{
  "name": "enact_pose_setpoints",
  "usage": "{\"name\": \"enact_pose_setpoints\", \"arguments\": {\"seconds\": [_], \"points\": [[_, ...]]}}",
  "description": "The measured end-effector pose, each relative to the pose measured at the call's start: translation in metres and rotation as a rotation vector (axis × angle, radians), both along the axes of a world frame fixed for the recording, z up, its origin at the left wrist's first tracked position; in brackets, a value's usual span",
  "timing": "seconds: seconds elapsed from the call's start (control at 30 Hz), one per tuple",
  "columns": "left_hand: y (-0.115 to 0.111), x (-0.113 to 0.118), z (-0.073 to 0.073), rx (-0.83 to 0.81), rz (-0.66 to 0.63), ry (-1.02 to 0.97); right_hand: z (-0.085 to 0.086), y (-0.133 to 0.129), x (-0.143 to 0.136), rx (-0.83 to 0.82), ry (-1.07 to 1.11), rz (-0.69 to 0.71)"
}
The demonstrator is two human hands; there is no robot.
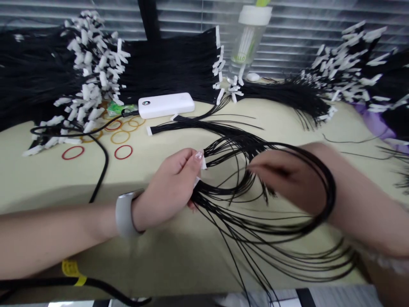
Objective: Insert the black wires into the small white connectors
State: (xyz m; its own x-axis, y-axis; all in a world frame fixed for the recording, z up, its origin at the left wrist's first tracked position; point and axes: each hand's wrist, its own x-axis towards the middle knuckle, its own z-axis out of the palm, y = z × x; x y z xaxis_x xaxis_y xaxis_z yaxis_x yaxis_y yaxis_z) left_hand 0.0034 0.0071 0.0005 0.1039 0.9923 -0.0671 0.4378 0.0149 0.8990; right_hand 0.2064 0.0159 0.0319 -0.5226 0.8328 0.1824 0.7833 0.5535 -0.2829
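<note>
Head view: near edge of table (47, 175) runs along bottom of frame; window blinds (201, 17) close off far side. Open tabletop lies left of red rubber bands (73, 152); right forearm crosses right side. Left hand (172, 181) closed, pinching white connectors (203, 162) of black wires (268, 232) between thumb and fingers, mid-table. Right hand (284, 175) curled around same wires, blurred, wires looping over wrist. White power bank (166, 105) beyond left hand.
</note>
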Motion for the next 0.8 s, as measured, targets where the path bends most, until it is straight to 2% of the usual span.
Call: {"name": "enact_pose_setpoints", "arguments": {"seconds": [0.07, 0.13, 0.23, 0.3, 0.33, 0.4, 0.53, 0.6, 0.7, 0.8], "points": [[-0.001, 0.0, 0.0, 0.008, -0.007, 0.004, 0.011, 0.009, 0.015, 0.063, 0.15, -0.243], [-0.001, -0.001, 0.0, 0.02, -0.015, 0.014, 0.017, 0.018, 0.025, 0.109, 0.537, -0.347], [-0.002, -0.002, -0.001, 0.035, -0.037, 0.017, 0.02, 0.028, 0.031, 0.022, 1.129, -0.296], [-0.002, -0.002, -0.001, 0.049, -0.068, 0.016, 0.019, 0.028, 0.027, 0.027, 1.27, -0.309], [-0.002, -0.003, -0.001, 0.059, -0.084, 0.019, 0.019, 0.026, 0.024, 0.065, 1.261, -0.326], [-0.002, -0.003, -0.002, 0.074, -0.107, 0.033, 0.017, 0.018, 0.014, 0.098, 1.105, -0.31], [-0.003, -0.002, -0.002, 0.068, -0.138, 0.029, 0.008, 0.001, -0.004, 0.0, 0.514, -0.109], [-0.003, -0.002, -0.003, 0.045, -0.149, 0.006, 0.002, -0.004, -0.011, 0.043, 0.304, -0.001], [-0.002, -0.002, -0.002, 0.012, -0.162, -0.026, -0.005, -0.006, -0.017, 0.124, 0.196, 0.072], [-0.001, -0.004, -0.002, 0.009, -0.171, -0.036, -0.006, -0.006, -0.017, 0.122, 0.176, 0.109]]}}
